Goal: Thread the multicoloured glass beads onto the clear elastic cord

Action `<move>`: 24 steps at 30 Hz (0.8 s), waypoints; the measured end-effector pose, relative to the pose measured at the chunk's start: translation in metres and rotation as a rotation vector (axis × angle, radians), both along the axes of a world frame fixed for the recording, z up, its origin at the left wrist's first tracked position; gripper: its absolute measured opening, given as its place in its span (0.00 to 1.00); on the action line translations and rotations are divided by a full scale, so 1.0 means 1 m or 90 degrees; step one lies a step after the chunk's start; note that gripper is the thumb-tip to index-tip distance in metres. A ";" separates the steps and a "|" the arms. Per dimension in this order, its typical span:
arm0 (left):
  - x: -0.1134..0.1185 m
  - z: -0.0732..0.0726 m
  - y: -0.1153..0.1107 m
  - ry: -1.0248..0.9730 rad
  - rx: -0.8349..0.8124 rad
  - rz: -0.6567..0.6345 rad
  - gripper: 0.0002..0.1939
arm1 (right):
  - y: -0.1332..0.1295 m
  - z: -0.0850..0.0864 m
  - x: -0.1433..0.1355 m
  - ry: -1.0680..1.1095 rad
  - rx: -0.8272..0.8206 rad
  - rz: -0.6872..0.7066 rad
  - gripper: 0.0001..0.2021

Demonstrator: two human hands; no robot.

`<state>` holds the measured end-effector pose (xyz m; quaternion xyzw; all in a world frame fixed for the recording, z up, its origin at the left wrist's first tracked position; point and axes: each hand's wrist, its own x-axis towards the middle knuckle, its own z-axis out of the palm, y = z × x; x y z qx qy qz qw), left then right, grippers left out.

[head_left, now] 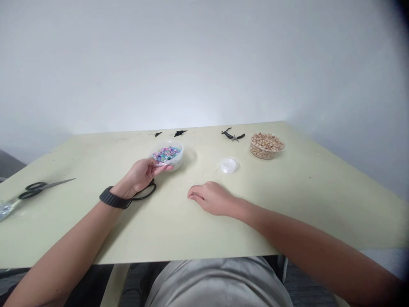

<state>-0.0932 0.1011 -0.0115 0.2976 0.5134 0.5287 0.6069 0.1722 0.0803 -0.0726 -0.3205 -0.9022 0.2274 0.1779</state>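
Note:
My left hand point(145, 172), with a black band on its wrist, grips the near rim of a clear bowl point(178, 160) of colourful beads point(165, 154). The bowl is tilted slightly. Black scissor handles point(148, 192) show partly beneath that hand. To the right, my right hand point(211, 198) is closed in a pinch low over the table, on a thin clear thread point(192, 181). Just behind it lies a white spool point(229, 165).
A clear tub of tan beads point(266, 146) stands at the back right, beside black-handled pliers point(233, 135). Open scissors point(40, 187) and a plastic packet point(5, 209) lie at the far left. Black scraps point(179, 133) are near the table's point(319, 204) back edge.

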 end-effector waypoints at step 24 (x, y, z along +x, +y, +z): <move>-0.037 -0.014 0.015 0.370 0.002 -0.076 0.12 | -0.001 -0.001 0.002 0.000 0.003 0.002 0.12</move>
